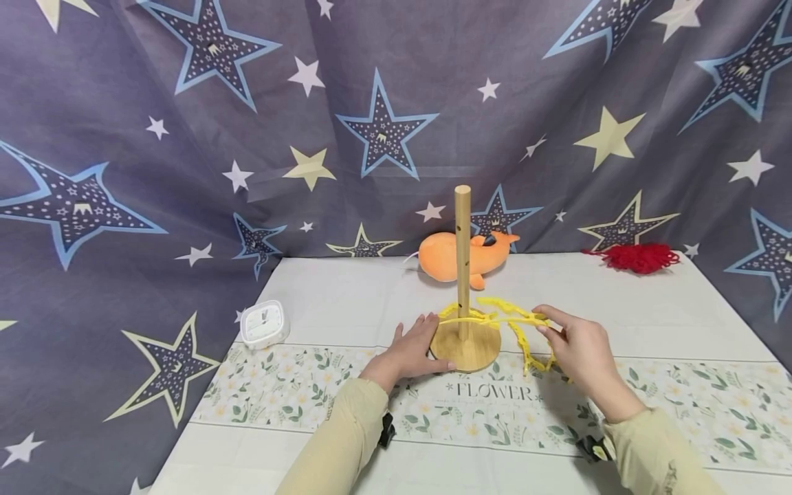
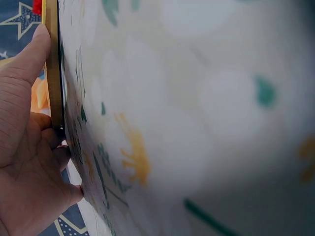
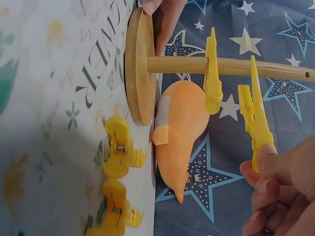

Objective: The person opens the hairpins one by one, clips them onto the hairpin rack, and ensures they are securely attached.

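A wooden stand [image 1: 463, 265] has a round base and an upright pole with small dark holes. My left hand [image 1: 411, 350] grips the left side of its base, the thumb along the front edge and the fingers spread further back. To the right of the pole, my right hand [image 1: 581, 350] pinches one arm of a yellow plastic piece [image 3: 257, 123] between thumb and fingertips. In the head view, more yellow parts cross in front of and beside the pole. Yellow clips [image 3: 118, 156] with metal springs show lower left in the right wrist view.
Behind the stand lies an orange plush whale [image 1: 441, 258]. A bundle of red yarn [image 1: 642, 258] lies at the back right. On the left is a small white clock [image 1: 264, 324]. A floral cloth strip [image 1: 297, 385] runs across the table before a starry curtain [image 1: 371, 41].
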Motion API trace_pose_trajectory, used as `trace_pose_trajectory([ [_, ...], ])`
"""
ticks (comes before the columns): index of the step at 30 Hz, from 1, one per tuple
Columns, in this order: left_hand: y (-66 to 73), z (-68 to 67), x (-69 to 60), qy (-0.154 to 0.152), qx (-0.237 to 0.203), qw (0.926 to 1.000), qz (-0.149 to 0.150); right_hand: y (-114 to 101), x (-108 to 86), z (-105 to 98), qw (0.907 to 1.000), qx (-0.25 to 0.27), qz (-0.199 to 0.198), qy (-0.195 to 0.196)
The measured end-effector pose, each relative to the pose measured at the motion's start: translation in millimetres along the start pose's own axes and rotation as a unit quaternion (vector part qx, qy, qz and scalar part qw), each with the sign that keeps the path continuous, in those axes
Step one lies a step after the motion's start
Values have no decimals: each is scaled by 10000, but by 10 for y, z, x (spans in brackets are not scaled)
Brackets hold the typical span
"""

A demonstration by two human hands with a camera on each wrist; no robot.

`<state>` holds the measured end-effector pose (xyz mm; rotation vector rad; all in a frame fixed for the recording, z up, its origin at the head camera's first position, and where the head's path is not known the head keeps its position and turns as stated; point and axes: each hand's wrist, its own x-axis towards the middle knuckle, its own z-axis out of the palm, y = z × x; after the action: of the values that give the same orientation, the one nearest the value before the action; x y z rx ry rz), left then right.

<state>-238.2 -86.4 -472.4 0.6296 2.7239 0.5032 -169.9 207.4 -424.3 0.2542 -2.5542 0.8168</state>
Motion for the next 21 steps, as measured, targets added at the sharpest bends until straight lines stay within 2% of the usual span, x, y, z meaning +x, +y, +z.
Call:
trace_pose_trajectory([
  [5, 7, -7, 5, -17, 8, 10000, 5, -42, 43, 51, 9998, -84, -9, 173],
  [12, 1, -1, 14, 2, -22, 10000, 1, -136, 130, 205, 9999, -65, 133, 66],
  [21, -4, 9, 18, -10, -32, 10000, 0, -327, 265, 395, 9991, -339, -230, -65],
])
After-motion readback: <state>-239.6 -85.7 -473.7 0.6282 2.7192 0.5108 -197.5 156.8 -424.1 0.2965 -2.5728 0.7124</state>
